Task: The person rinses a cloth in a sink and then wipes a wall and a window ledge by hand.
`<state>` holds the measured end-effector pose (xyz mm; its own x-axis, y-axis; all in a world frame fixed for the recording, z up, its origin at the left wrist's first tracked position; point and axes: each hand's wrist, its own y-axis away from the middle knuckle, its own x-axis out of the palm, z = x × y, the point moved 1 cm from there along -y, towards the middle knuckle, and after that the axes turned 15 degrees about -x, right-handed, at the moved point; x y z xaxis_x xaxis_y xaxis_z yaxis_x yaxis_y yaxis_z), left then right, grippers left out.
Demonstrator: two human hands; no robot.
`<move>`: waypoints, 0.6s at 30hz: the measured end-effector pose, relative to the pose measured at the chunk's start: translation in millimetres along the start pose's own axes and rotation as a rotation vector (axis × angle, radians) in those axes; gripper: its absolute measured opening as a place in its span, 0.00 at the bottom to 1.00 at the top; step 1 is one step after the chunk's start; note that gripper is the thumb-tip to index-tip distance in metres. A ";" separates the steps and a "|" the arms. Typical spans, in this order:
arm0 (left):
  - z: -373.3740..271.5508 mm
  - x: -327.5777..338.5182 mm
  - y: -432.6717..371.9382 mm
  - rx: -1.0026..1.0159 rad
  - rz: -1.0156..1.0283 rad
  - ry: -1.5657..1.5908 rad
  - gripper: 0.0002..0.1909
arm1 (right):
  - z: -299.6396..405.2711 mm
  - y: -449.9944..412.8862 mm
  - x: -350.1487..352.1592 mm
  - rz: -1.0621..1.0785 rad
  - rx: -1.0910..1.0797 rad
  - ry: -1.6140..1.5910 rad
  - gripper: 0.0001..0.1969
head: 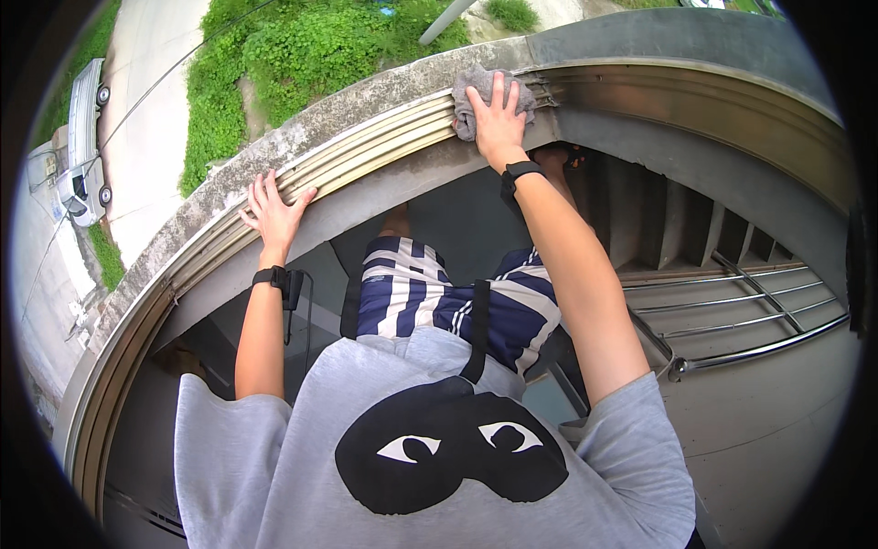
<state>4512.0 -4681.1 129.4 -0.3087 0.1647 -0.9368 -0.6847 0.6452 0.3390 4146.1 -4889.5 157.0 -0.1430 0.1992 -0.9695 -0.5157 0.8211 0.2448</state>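
A crumpled grey cloth (465, 84) lies on the right part of the metal window track (374, 147), near the frame's corner. My right hand (499, 120) is spread flat over it, pressing it against the track with the fingers apart. My left hand (274, 211) rests on the same track further left, its fingers spread and nothing in it. Long parallel grooves run along the track between the two hands. Each wrist wears a black strap.
A rough concrete ledge (302, 130) borders the track outside, high above a road, greenery and a parked truck (84, 137). Below right are stairs (675, 219) and a shiny metal railing (761, 357). A brown metal frame (686, 103) curves along the right.
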 end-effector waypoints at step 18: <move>-2.9 -14.1 5.0 -0.090 0.089 0.031 0.53 | 21.4 -13.5 -32.8 0.026 -0.631 0.178 0.18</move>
<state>4511.0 -4682.4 144.5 -0.3897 0.1942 -0.9002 -0.7096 0.5597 0.4280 4175.8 -4895.8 185.1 -0.2714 0.0786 -0.9592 -0.8990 0.3353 0.2818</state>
